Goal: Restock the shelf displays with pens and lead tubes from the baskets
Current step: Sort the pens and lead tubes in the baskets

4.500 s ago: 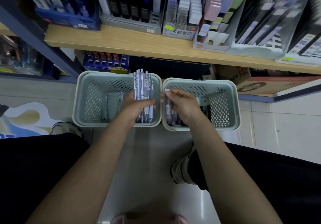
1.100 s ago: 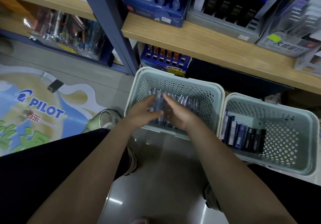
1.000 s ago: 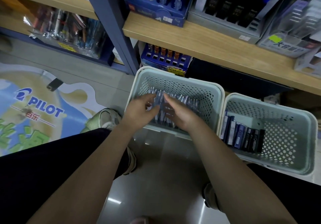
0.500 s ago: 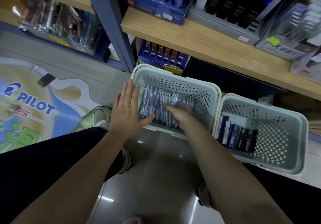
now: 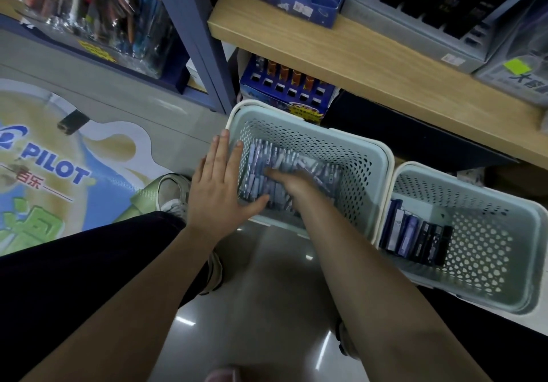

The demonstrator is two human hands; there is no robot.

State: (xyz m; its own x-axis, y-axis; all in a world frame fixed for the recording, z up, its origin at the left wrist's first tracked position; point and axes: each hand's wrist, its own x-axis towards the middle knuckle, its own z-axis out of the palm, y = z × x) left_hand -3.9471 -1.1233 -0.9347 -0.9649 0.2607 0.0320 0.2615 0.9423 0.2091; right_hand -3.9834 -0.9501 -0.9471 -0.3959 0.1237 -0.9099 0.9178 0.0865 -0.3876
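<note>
Head view: left hand (image 5: 214, 189) flat with fingers straight on the pen basket (image 5: 375, 156) rim, right hand (image 5: 292, 184) buried in the pens (image 5: 267, 163), grip impossible to tell, lead tubes (image 5: 415, 241) next basket over, could easily scatter loose pens grabbing too many.

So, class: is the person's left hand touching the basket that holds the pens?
Touching. The head view shows the left hand lying flat over the near left rim of the pen basket, fingers straight along its edge.
</note>
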